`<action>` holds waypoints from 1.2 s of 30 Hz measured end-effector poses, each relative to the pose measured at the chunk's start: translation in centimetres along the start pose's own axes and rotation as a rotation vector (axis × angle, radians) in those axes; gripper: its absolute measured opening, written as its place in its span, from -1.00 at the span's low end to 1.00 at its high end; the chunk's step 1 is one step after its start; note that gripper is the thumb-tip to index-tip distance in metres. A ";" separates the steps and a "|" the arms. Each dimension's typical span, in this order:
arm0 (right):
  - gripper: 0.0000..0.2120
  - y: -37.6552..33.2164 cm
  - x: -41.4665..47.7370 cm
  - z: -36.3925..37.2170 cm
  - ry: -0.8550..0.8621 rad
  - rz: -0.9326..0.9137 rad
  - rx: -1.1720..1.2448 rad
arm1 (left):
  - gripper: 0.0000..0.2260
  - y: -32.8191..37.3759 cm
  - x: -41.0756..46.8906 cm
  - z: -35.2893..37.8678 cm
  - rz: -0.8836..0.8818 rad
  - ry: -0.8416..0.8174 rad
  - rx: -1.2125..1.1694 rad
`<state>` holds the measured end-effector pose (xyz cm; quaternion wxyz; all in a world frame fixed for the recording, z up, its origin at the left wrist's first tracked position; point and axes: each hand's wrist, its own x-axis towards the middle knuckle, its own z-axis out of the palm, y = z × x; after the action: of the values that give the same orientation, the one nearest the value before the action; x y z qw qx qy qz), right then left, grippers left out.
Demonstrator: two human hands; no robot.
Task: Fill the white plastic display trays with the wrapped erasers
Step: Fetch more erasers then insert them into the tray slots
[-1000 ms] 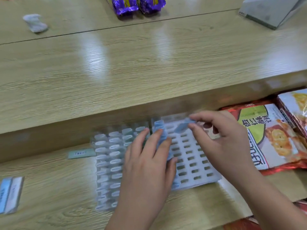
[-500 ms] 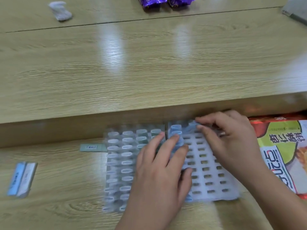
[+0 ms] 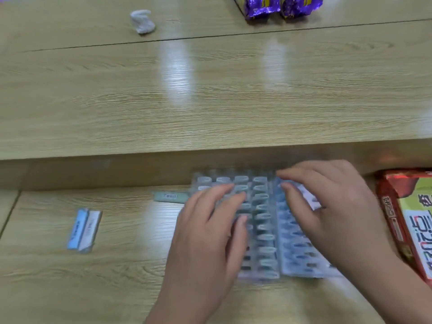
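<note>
Fingers of your left hand lie flat and loose on the left tray, gripping nothing, so a hard push could slide it on the slick table or tip the erasers seated in its slots. Your right hand curls over the top rows of the right tray, just beside the first; blur hides whether it pinches an eraser, and one pressed in crooked could jam or pop out.

Office or meeting room, likely: wide wood-grain laminate tables butted together, purple snack packets far side, red snack bag right.
</note>
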<state>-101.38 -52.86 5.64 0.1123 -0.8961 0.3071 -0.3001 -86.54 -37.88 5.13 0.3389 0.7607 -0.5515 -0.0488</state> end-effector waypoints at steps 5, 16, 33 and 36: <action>-0.86 -8.1 1.3 3.6 -0.108 -0.080 0.125 | -0.74 -6.5 -2.5 -4.9 -0.271 0.096 0.064; -0.90 -18.1 5.0 12.3 -0.621 -0.074 -0.560 | -0.62 -18.3 -7.0 -11.5 -0.677 -0.077 0.382; -0.89 -20.6 4.5 15.0 -0.734 0.131 -0.550 | -0.88 -23.0 -6.1 -12.9 -0.702 -0.035 -0.067; -0.83 -20.6 3.9 13.6 -0.654 0.207 -0.355 | -0.88 -22.5 -5.8 -13.5 -0.652 0.040 -0.157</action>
<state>-80.71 -38.87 4.60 0.0771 -0.9142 0.3911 0.0724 -64.61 -22.90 0.92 0.3735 0.8695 -0.2669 -0.1821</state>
